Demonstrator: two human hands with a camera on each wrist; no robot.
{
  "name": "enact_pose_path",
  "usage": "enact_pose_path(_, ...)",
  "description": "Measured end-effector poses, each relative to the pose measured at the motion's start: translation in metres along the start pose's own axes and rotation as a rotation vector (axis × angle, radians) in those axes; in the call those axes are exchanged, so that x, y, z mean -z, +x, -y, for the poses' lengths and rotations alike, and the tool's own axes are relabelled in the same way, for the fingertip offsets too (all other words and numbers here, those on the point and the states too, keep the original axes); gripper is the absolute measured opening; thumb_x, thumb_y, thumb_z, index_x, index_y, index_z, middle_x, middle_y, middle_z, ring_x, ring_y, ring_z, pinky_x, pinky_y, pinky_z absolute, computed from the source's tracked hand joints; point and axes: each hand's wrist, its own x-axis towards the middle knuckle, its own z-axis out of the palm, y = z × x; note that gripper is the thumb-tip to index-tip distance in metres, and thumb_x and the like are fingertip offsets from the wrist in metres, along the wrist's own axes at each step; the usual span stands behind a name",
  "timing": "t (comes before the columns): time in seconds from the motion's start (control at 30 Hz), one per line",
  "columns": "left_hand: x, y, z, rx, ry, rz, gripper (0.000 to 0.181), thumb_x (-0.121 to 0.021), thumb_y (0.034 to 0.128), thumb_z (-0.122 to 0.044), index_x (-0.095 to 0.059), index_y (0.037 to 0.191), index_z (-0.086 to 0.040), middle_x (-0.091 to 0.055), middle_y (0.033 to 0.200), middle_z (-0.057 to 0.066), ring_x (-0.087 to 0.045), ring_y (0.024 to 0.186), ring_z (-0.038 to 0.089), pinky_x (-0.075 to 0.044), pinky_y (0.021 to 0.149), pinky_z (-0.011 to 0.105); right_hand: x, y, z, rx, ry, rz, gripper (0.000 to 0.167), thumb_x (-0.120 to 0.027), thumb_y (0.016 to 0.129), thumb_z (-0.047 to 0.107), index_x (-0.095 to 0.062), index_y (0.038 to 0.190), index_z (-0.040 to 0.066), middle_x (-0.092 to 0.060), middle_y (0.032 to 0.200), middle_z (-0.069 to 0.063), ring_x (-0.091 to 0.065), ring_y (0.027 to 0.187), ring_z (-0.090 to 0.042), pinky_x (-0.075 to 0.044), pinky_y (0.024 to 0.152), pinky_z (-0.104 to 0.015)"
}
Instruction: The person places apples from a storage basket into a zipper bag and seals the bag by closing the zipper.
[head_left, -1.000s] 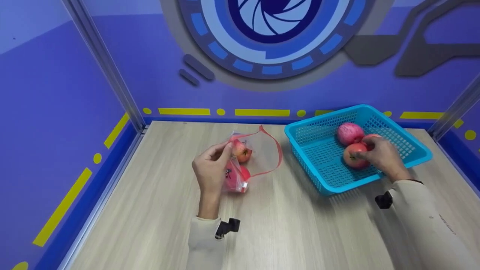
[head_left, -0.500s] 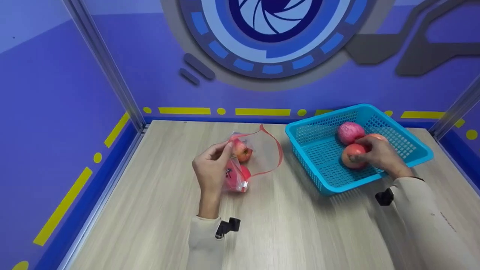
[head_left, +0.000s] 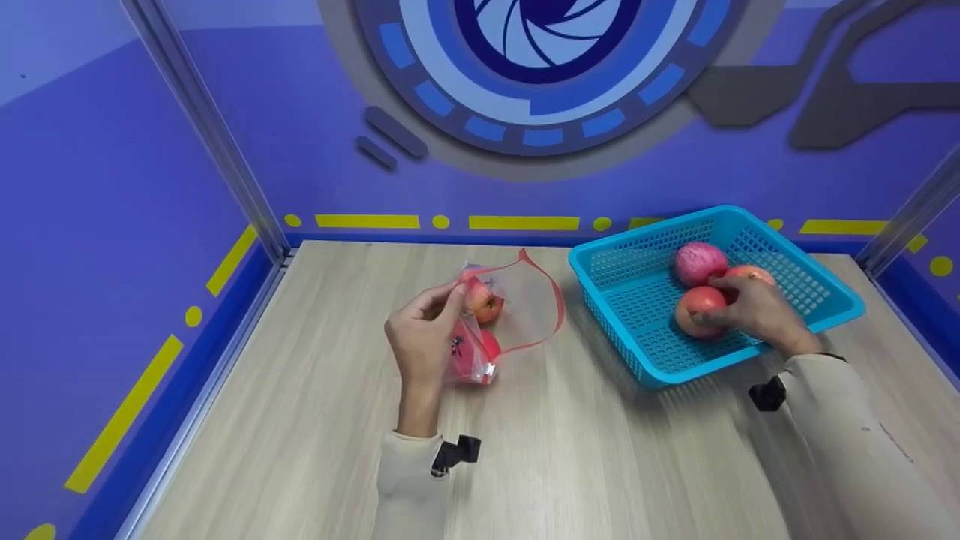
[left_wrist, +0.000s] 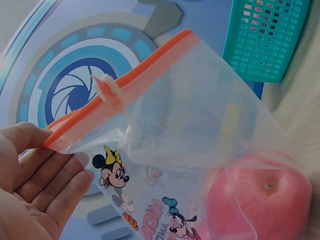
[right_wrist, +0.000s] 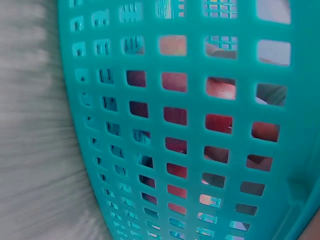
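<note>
1. My right hand (head_left: pixel 765 311) grips a round apple (head_left: pixel 699 309), thumb across its near side, fingers behind it; I cannot tell whether its underside touches the basket floor.
2. That apple lies just left of my right palm and, being round, gives me no long axis to line up. My left hand (head_left: pixel 424 330) is well apart from it.
3. Just beyond my fingertips sits a pink apple (head_left: pixel 701 262); another apple (head_left: pixel 752 274) shows behind my knuckles.
4. Around this grip stands the blue basket (head_left: pixel 619 330). I judge its left wall matters most, since it stands between the gripped apple and the bag.
5. Farther left, past that wall, my left hand pinches the clear bag (head_left: pixel 521 307) by its edge; the open mouth spreads rightward from the pinch, basketward.
6. Inside the bag, a bagged apple (head_left: pixel 485 304) lies just right of that pinch.
</note>
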Motion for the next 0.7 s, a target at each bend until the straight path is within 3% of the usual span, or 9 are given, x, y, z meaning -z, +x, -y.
enact_pose_path(0.3,-0.001,0.000,0.000,-0.024,0.020,-0.012,0.013,-0.085,0.0928,-0.014,-0.085,0.100,-0.003,-0.080,0.092,0.003,-0.073,0.077,0.018,-0.057,0.067,0.022,0.000,-0.004,0.007,0.004,0.083,-0.120,0.081,-0.084,0.094,0.036,-0.049,0.150,-0.011,-0.051,0.141,-0.035,-0.051,0.124,-0.053,-0.051,0.099,-0.066)
enact_pose_path(0.33,-0.001,0.000,0.000,-0.023,0.021,-0.012,0.014,-0.085,0.0930,-0.015,-0.085,0.101,-0.003,-0.081,0.092,0.003,-0.073,0.077,0.017,-0.057,0.067,0.022,0.001,-0.005,0.009,-0.004,0.096,-0.128,0.083,-0.084,0.094,0.038,-0.047,0.151,-0.010,-0.051,0.143,-0.035,-0.052,0.126,-0.052,-0.053,0.099,-0.062)
enact_pose_path(0.47,0.000,0.001,-0.001,-0.016,0.027,-0.011,0.014,-0.085,0.0933,-0.015,-0.085,0.101,-0.004,-0.081,0.093,0.002,-0.074,0.079,0.016,-0.059,0.070,0.024,0.001,-0.007,0.013,-0.038,0.154,-0.164,0.091,-0.083,0.093,0.046,-0.044,0.156,-0.007,-0.053,0.147,-0.034,-0.056,0.130,-0.050,-0.059,0.092,-0.030)
enact_pose_path(0.53,0.000,0.001,-0.001,-0.015,0.028,-0.010,0.014,-0.085,0.0931,-0.015,-0.085,0.101,-0.004,-0.081,0.093,0.001,-0.074,0.079,0.016,-0.059,0.070,0.024,0.000,-0.009,0.015,-0.046,0.170,-0.186,0.092,-0.083,0.092,0.047,-0.044,0.157,-0.005,-0.054,0.148,-0.032,-0.057,0.131,-0.049,-0.058,0.091,-0.025)
enact_pose_path(0.63,0.000,0.000,-0.001,-0.013,0.026,-0.008,0.015,-0.086,0.0929,-0.015,-0.085,0.101,-0.003,-0.081,0.093,0.001,-0.074,0.079,0.016,-0.060,0.072,0.025,-0.003,-0.012,0.022,-0.035,0.205,-0.216,0.091,-0.083,0.092,0.046,-0.044,0.157,-0.005,-0.056,0.147,-0.032,-0.058,0.131,-0.048,-0.056,0.097,-0.031)
enact_pose_path(0.7,-0.001,0.000,-0.001,-0.011,0.023,-0.006,0.015,-0.085,0.0930,-0.015,-0.085,0.102,-0.004,-0.081,0.094,0.002,-0.074,0.080,0.016,-0.060,0.073,0.025,-0.006,-0.013,0.027,-0.012,0.235,-0.233,0.088,-0.083,0.093,0.043,-0.046,0.156,-0.005,-0.057,0.146,-0.032,-0.058,0.131,-0.048,-0.054,0.097,-0.026)
